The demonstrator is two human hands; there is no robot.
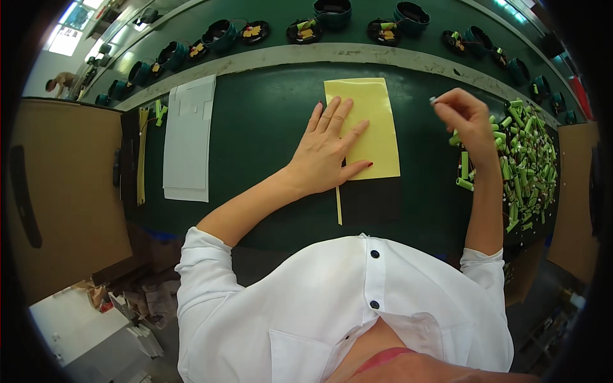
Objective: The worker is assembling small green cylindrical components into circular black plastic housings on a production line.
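Observation:
My left hand lies flat with fingers spread on a glossy yellow sheet. Under the sheet's near end a black sheet shows, with a thin yellow strip along its left side. My right hand is raised to the right of the yellow sheet, thumb and forefinger pinched on a small white piece, perhaps a wire connector. Just below and beside that hand are a few green cylindrical battery cells, at the edge of a large heap of green battery cells with thin wires.
White card sheets lie left of centre. Beside them stand a stack of black and yellow sheets and some green pieces. Cardboard boxes flank the table. Beyond a pale ledge, dark green round housings line a belt.

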